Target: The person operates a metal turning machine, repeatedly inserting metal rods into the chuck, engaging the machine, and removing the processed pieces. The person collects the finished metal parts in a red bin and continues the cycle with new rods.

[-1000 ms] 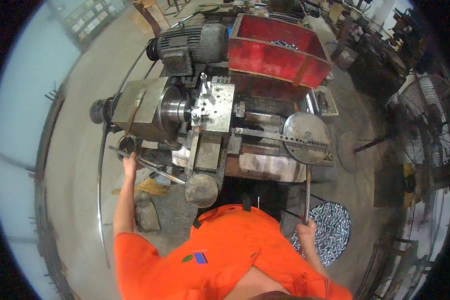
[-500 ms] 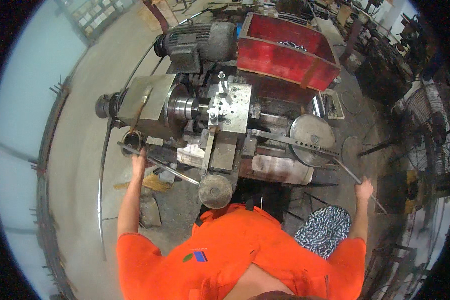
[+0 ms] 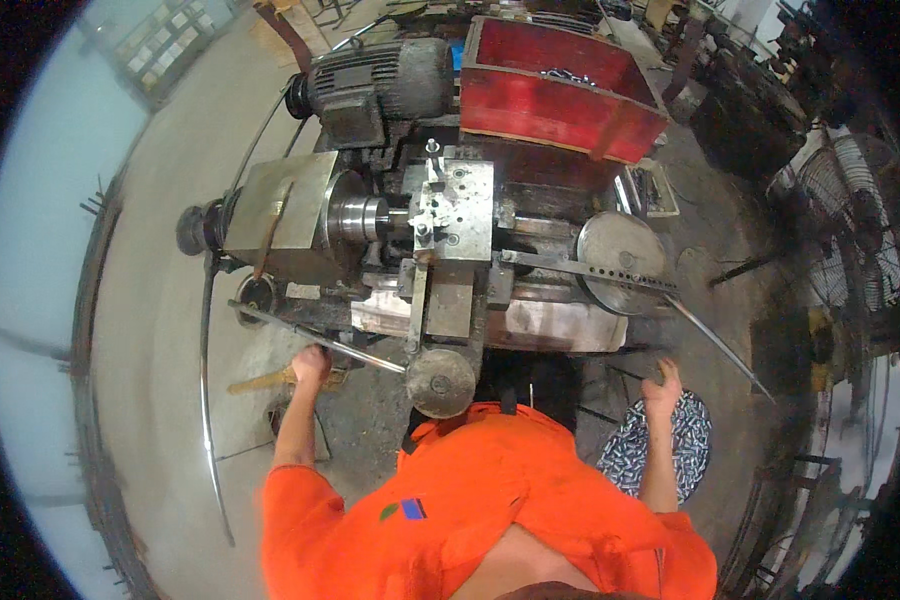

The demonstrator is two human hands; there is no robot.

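I stand at an old metal lathe (image 3: 450,290), wearing orange overalls. My left hand (image 3: 310,363) is closed around a long thin lever rod (image 3: 360,352) that runs along the machine's front left, just left of a round handwheel (image 3: 440,382). My right hand (image 3: 662,386) is raised at the front right, fingers curled, above a basin of small metal parts (image 3: 670,450). It is clear of the slanted steel lever (image 3: 715,342) that sticks out from under a round disc (image 3: 618,248). What the right fingers hold, if anything, is too small to make out.
A grey electric motor (image 3: 380,80) and a red tray (image 3: 560,90) sit at the back of the machine. The chuck (image 3: 358,216) and tool block (image 3: 457,205) are in the middle. A fan (image 3: 855,240) stands on the right. A curved steel strip (image 3: 206,400) lies on the concrete floor at left.
My right hand has let go of the slanted lever and moved left and inward, over the basin of parts. My left hand stays on the lever rod, shifted slightly.
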